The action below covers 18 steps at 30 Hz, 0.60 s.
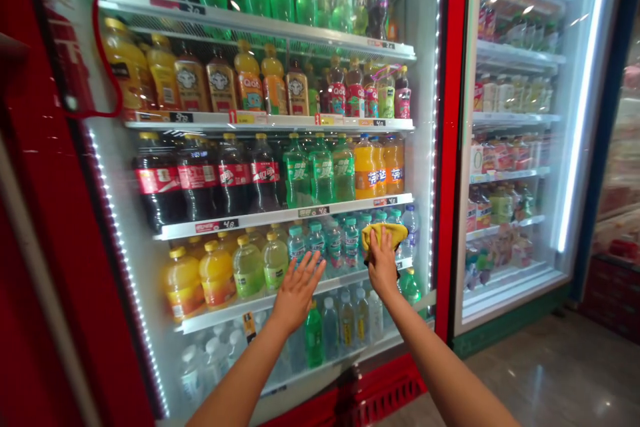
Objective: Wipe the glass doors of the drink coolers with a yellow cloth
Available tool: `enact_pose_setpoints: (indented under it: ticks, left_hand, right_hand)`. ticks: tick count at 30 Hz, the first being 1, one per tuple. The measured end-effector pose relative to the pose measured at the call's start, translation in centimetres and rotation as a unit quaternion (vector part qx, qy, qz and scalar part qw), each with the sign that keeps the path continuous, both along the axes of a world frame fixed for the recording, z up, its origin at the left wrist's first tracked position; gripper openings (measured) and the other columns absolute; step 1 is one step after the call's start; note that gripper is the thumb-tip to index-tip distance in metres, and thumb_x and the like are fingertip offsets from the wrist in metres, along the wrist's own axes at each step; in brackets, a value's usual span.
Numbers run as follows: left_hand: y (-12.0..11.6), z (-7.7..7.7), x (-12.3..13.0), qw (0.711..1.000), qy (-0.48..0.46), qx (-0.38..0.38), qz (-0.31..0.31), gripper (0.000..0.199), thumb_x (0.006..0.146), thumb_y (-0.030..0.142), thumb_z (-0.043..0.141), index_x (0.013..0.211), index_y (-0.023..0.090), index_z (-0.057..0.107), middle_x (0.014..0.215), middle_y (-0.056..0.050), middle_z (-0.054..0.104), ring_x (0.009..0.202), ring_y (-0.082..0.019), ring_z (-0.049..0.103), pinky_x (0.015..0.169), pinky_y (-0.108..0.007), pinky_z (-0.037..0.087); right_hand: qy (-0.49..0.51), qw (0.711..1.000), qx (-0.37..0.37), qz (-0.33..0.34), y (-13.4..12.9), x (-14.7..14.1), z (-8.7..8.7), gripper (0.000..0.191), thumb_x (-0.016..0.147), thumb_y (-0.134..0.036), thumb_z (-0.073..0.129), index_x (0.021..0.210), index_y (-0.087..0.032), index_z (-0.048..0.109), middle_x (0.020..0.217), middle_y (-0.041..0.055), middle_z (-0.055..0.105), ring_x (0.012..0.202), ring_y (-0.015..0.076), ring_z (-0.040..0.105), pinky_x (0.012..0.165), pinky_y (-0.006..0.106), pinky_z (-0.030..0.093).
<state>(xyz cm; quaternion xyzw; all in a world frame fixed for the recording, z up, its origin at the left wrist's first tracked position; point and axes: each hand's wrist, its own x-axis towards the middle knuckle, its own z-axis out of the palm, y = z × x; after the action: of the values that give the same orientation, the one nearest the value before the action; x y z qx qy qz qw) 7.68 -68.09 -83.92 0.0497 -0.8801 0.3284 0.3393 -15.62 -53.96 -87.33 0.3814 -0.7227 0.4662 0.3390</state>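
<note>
A glass cooler door stands in front of me, with rows of bottled drinks behind it. My left hand (299, 290) is raised flat toward the glass, fingers spread, with nothing in it. Whether its palm touches the pane I cannot tell. Under the fingers of my right hand (383, 267) is a folded yellow cloth (395, 235) with a dark edge, which the hand holds against the glass. Behind the cloth are small blue-green bottles (351, 240), partly hidden. Green-yellow bottles (249, 270) stand to the left of my left hand.
Red framing (453, 113) edges the cooler on the right, and a red cord loop (117, 90) hangs at upper left. A second lit cooler (515, 307) stands to the right. Grey shiny floor (555, 373) stretches below it. Cola bottles (234, 177) fill a middle shelf.
</note>
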Motion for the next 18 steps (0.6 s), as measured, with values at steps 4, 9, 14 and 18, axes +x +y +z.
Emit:
enact_pose_setpoints:
  ticks: [4, 9, 14, 18]
  left_hand:
    - [1.4, 0.2, -1.1, 0.999, 0.044, 0.019, -0.005, 0.091, 0.088, 0.030, 0.062, 0.164, 0.019, 0.013, 0.170, -0.009, 0.019, 0.159, -0.027, 0.010, 0.130, -0.046, 0.002]
    - [3.5, 0.0, -4.6, 0.998, 0.022, -0.009, -0.059, 0.080, 0.096, 0.031, 0.049, 0.163, 0.011, 0.010, 0.170, -0.010, 0.019, 0.159, -0.022, 0.010, 0.130, -0.040, 0.005]
    - [6.0, -0.8, -10.4, 0.999, 0.011, 0.014, -0.046, 0.087, 0.092, 0.041, 0.053, 0.158, -0.002, 0.019, 0.166, -0.024, 0.021, 0.156, -0.032, 0.019, 0.129, -0.048, 0.014]
    - [6.8, -1.0, -13.6, 0.997, 0.070, -0.018, -0.025, 0.066, 0.095, 0.026, 0.052, 0.156, 0.010, 0.035, 0.169, -0.019, 0.017, 0.153, -0.039, 0.026, 0.128, -0.059, 0.016]
  right_hand:
    - [-0.056, 0.996, -0.018, 0.060, -1.9, 3.0, 1.8, 0.071, 0.100, -0.025, 0.042, 0.164, -0.034, 0.012, 0.173, 0.0063, 0.000, 0.158, 0.0378, -0.003, 0.117, 0.074, 0.022]
    - [-0.155, 0.939, -0.070, 0.300, -0.6, 5.3, 0.7, 0.058, 0.108, -0.048, 0.019, 0.163, -0.032, 0.016, 0.170, 0.0047, 0.022, 0.158, 0.0227, 0.015, 0.124, 0.053, 0.027]
    - [-0.242, 0.867, -0.191, 0.391, 1.6, 4.0, 1.5, 0.062, 0.107, -0.053, 0.015, 0.164, -0.028, 0.011, 0.155, 0.0097, 0.051, 0.142, 0.0208, 0.050, 0.113, 0.045, 0.048]
    - [-0.291, 0.843, -0.283, 0.353, 2.5, 2.3, 2.6, 0.064, 0.103, -0.058, 0.032, 0.156, -0.024, 0.041, 0.140, 0.0142, 0.065, 0.125, 0.0277, 0.066, 0.101, 0.048, 0.055]
